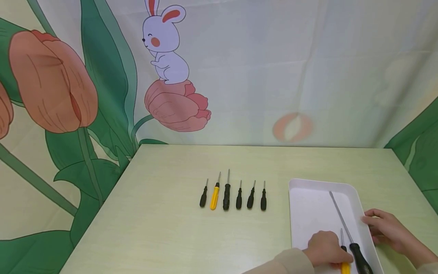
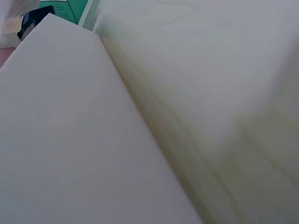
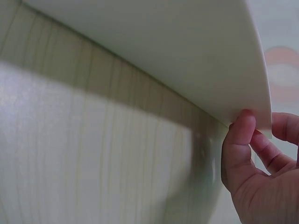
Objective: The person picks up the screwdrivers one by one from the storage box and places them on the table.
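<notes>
In the head view, a white tray (image 1: pixel 313 217) holds a long black-handled screwdriver (image 1: pixel 361 258) and a smaller yellow-handled screwdriver (image 1: pixel 345 268). My left hand (image 1: pixel 326 247) reaches over the near part of the tray, fingers curled at the yellow handle and partly covering it. The left wrist view shows the pale tray wall (image 2: pixel 84 121) but no fingers. On the right side, my right hand (image 1: pixel 390 230) pinches the tray's rim; up close in the right wrist view, the thumb (image 3: pixel 239 140) presses the wall from below with fingers across the edge.
Left of the tray, a row of several small screwdrivers lies on the wooden table (image 1: pixel 164 228), among them a yellow one (image 1: pixel 214 197) and a larger black one (image 1: pixel 226 197). A printed curtain (image 1: pixel 246 76) hangs behind the far table edge.
</notes>
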Tool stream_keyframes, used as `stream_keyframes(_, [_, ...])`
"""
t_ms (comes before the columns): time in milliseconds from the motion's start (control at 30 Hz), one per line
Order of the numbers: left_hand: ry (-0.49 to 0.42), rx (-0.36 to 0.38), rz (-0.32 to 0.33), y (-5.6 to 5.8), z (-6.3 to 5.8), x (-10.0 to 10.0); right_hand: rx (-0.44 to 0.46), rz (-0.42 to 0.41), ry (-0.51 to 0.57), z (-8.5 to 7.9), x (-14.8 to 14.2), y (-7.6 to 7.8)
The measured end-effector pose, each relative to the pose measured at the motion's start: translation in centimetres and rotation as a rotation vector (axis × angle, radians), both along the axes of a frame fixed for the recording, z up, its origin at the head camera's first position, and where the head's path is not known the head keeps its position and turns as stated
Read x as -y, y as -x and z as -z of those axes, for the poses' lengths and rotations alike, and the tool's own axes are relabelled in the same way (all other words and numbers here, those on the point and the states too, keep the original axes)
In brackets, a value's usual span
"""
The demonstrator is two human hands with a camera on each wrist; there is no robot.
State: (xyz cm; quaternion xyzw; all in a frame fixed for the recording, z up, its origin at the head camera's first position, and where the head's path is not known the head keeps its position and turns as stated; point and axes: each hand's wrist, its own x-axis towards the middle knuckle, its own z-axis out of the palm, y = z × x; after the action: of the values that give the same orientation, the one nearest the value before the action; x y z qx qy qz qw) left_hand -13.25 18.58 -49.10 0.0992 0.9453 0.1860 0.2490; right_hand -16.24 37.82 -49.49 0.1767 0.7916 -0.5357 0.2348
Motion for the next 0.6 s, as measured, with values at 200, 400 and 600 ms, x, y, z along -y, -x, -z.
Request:
stream_keyframes(200, [-0.011, 0.014, -0.004, 0.0, -0.2, 0.2, 0.001, 0.004, 0.008, -0.1, 0.0, 0.0])
stream_keyframes(400, [-0.041, 0.039, 0.006, 0.1, -0.6, 0.6, 0.008, 0.005, 0.008, -0.2, 0.1, -0.1])
stream_keyframes(600, [-0.131, 0.066, 0.013, 0.1, -0.7, 1.1, 0.015, 0.003, 0.007, -0.3, 0.1, -0.1])
